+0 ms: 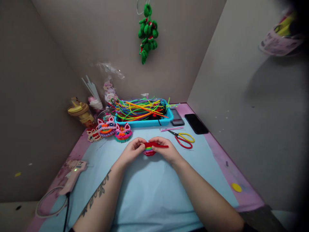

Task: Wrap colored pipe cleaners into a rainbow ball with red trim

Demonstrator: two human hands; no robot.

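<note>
Between my two hands is a small rainbow-striped pipe-cleaner piece (148,149), with red, yellow, green and purple bands. My left hand (134,148) pinches its left side between thumb and fingers. On the other side, my right hand (165,149) is closed with its thumb against a red pipe cleaner (162,146), whose end sticks out to the right. The fingers partly hide the piece. Beyond my left hand lie a pink pipe-cleaner animal head (123,132) and a purple one (106,126). Scissors (183,138) with yellow and red handles rest past my right hand.
A blue tray (142,123) heaped with colourful pipe cleaners (142,108) stands at the back. Right of it lies a black phone (196,123). A pink glue gun (73,177) with a lit green light and cable is at left. A green ornament (147,32) hangs above.
</note>
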